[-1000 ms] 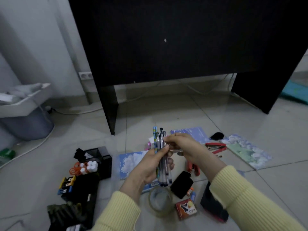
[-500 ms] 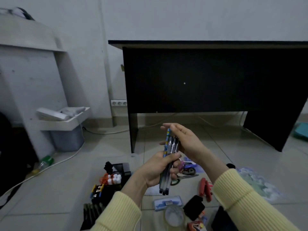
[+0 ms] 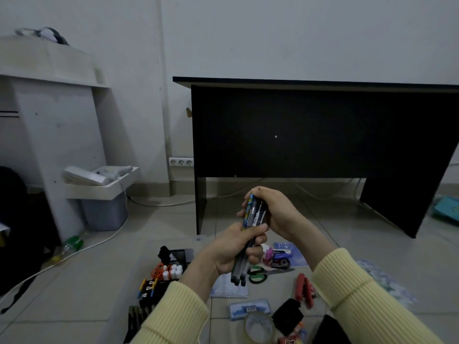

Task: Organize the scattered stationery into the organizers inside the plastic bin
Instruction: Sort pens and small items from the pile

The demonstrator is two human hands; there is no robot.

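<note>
Yellow-sleeved arms hold a bundle of pens (image 3: 255, 213) upright above the floor clutter. The left hand (image 3: 231, 252) wraps the lower barrels and the right hand (image 3: 278, 209) curls over the tops, probably squaring the ends so they drop together into the black organizers (image 3: 185, 254) inside the clear plastic bin (image 3: 200, 239) at lower left. Scissors (image 3: 258, 275) and a red stapler (image 3: 304, 289) lie on the tiles.

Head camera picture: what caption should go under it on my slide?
Left hand and right hand grip a bundle of pens above scissors and tape on the floor.
</note>
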